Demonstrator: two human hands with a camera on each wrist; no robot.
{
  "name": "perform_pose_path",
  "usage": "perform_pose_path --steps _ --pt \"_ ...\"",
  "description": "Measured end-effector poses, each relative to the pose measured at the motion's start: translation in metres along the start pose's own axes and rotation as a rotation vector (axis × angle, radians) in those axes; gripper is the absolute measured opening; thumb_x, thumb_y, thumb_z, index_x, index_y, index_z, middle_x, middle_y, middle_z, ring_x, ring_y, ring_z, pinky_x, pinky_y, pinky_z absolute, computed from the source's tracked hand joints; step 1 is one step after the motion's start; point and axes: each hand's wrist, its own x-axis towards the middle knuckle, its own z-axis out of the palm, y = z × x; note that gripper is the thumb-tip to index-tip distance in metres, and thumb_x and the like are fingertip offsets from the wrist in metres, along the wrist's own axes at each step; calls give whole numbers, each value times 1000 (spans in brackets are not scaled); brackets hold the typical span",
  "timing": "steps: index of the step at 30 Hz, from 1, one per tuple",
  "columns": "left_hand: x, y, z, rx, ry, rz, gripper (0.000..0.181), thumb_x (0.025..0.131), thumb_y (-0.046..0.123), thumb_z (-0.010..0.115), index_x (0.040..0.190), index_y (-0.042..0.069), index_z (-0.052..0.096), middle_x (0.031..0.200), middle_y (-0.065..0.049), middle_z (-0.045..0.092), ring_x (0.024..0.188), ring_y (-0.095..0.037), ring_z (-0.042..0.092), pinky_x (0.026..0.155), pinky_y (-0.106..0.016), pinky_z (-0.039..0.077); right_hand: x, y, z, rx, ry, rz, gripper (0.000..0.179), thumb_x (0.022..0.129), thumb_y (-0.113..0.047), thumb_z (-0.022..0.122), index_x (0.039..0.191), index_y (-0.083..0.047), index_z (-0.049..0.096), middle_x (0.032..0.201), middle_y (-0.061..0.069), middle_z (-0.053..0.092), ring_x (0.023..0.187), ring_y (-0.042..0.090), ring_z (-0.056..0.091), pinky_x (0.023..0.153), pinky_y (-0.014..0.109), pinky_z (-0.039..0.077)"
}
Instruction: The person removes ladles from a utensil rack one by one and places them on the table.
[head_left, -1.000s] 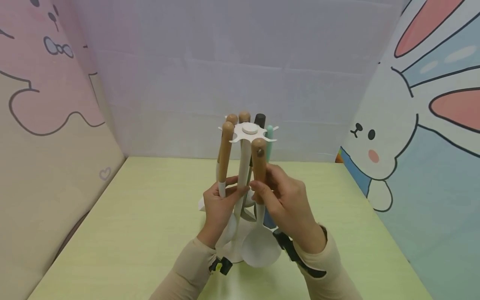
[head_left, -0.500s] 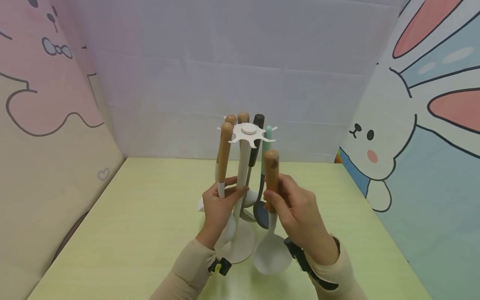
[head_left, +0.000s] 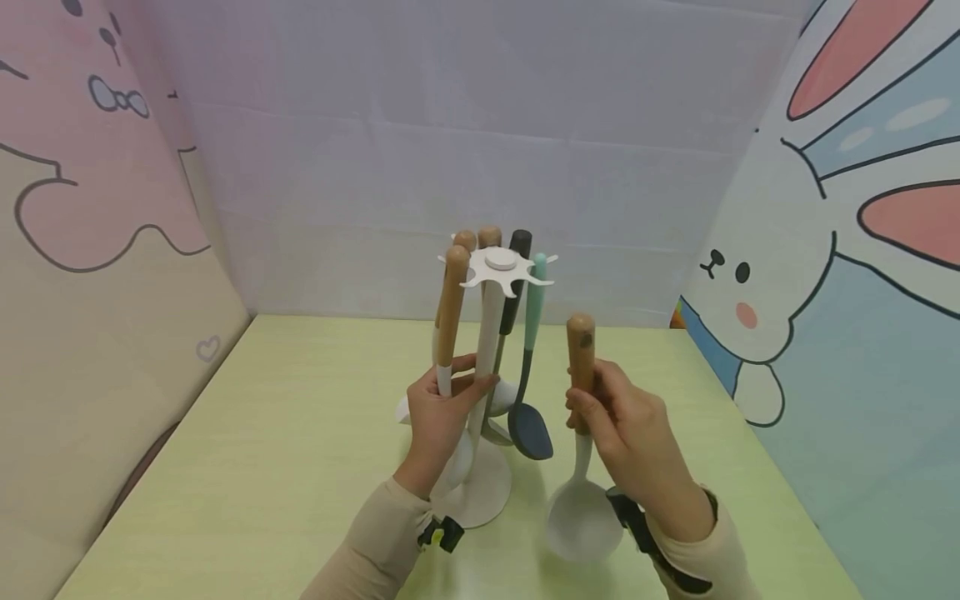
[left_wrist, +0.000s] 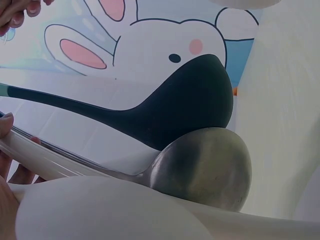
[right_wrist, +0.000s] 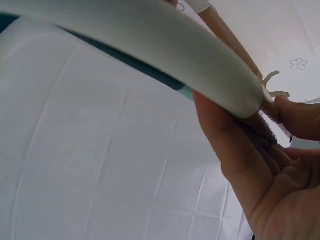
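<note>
My left hand (head_left: pixel 444 408) grips the white pole of a rotating utensil stand (head_left: pixel 501 265), thumb across the front and fingers behind. In my right hand (head_left: pixel 630 425) is the wooden handle of a white ladle (head_left: pixel 585 521), pinched between thumb and fingers. The ladle hangs head down to the right of the stand, apart from it. On the stand's right side hangs a dark ladle (left_wrist: pixel 195 100) with a mint handle (head_left: pixel 535 304). Beside that one is a metal ladle (left_wrist: pixel 205 167) with a black handle (head_left: pixel 512 312). A wooden-handled utensil (head_left: pixel 452 308) hangs close by my left hand.
Other wooden-handled utensils (head_left: pixel 489 237) hang at the back of the stand, partly hidden. The stand's round base (head_left: pixel 491 492) rests on a pale yellow-green table (head_left: pixel 300 467). A plain pale backdrop (head_left: pixel 480 150) and cartoon-printed side panels (head_left: pixel 847 275) enclose the table.
My right hand has drawn the white ladle away from the stand, to the right and slightly down toward me. The dark ladle now shows fully. My left hand stays on the pole.
</note>
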Motion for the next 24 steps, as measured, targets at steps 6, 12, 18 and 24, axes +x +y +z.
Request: perform_pose_path --steps 6,12,18,24 --pt "0 1 0 -8 -10 6 30 79 1 81 107 -5 71 104 -15 73 87 -25 74 80 -37 56 -8 13 -7 -68 -43 58 22 87 11 67 104 1 57 72 -1 62 60 4 58 54 26 52" --pt "0 1 1 -19 -14 -1 30 79 1 82 107 -5 71 106 -14 73 89 -26 73 81 -37 56 -13 25 -16 -117 -91 135 17 92 6 64 106 1 56 74 -4 60 60 5 59 55 28 53" --pt "0 0 1 -3 -8 -7 31 79 1 82 107 -5 71 107 -15 72 90 -30 73 82 -39 56 -16 39 -29 -140 -135 244 11 99 -3 59 108 1 54 76 -2 60 61 8 61 57 29 53" --pt "0 0 0 0 -4 -3 31 79 1 82 107 -4 71 105 -15 73 89 -28 73 80 -37 56 -19 56 -44 -178 -184 355 16 103 -11 55 113 1 52 79 0 61 63 8 60 57 28 52"
